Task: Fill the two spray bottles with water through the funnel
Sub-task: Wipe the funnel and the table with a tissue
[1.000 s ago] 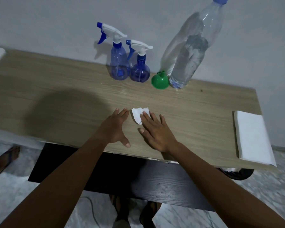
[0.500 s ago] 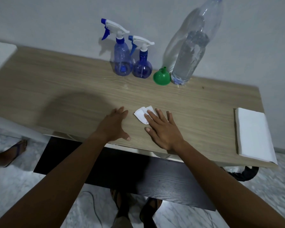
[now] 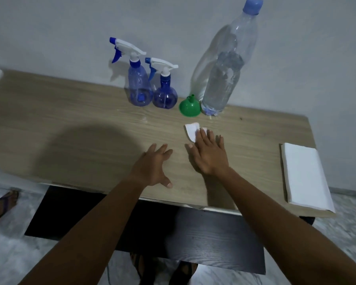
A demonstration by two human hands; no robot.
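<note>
1. The right hand (image 3: 209,155) lies flat, fingers straight and close together, pressing a small folded tissue (image 3: 192,131) onto the table (image 3: 70,124), a little in front of the green funnel (image 3: 189,106). This looks like a wipe of the wood.
2. The left hand (image 3: 152,167) rests near the front edge, fingers spread and holding nothing, which makes a useful brace.
3. The tall spray bottle (image 3: 139,87) and the round spray bottle (image 3: 164,93) stand side by side at the back edge with their trigger heads on. The funnel sits mouth down between the round one and the capped water bottle (image 3: 224,79).
4. Press evenly and sweep in short strokes toward the faint gleams near the bottle bases — likely wet patches — stopping short of the funnel.
5. If the tissue soaks through, spare napkins (image 3: 304,175) lie at the right edge.
</note>
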